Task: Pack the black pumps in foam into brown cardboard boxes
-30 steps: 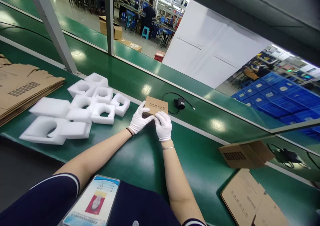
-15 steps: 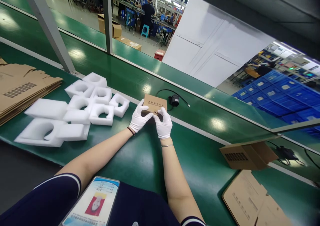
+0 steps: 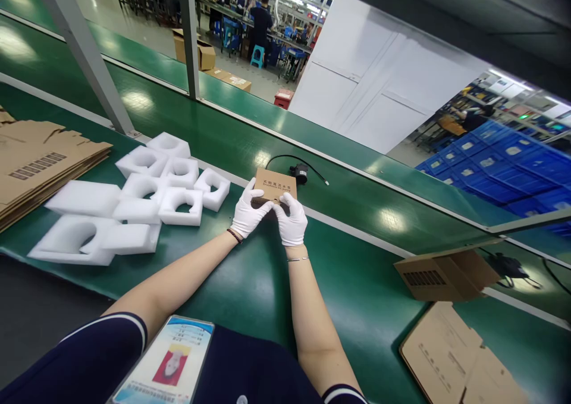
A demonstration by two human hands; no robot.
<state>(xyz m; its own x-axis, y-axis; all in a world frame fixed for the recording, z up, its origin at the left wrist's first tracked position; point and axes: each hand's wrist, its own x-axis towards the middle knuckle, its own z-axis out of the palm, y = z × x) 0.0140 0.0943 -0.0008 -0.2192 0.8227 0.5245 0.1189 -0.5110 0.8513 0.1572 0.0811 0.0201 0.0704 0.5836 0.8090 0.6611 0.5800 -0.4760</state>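
Observation:
A small brown cardboard box point(image 3: 277, 182) with printed lettering is held between both my white-gloved hands. My left hand point(image 3: 250, 212) grips its left front corner, the thumb at the near edge. Opposite it, my right hand point(image 3: 291, 218) holds the right front corner, with both thumbs almost meeting at the front. The box looks closed on top; its underside is hidden. Just behind it on the green belt sits a black pump point(image 3: 300, 173) with a thin black cable curving around it.
White foam inserts point(image 3: 181, 206) with round cutouts lie to the left, beside stacked flat cartons point(image 3: 40, 160). At right stand an open carton point(image 3: 435, 276) and a flattened carton point(image 3: 459, 350). Another black pump point(image 3: 508, 267) with cables rests behind them. A grey post point(image 3: 84, 59) rises at left.
The black pump and its cable have shifted left along the belt, nearer the box. My hands keep their hold on the box with barely any movement.

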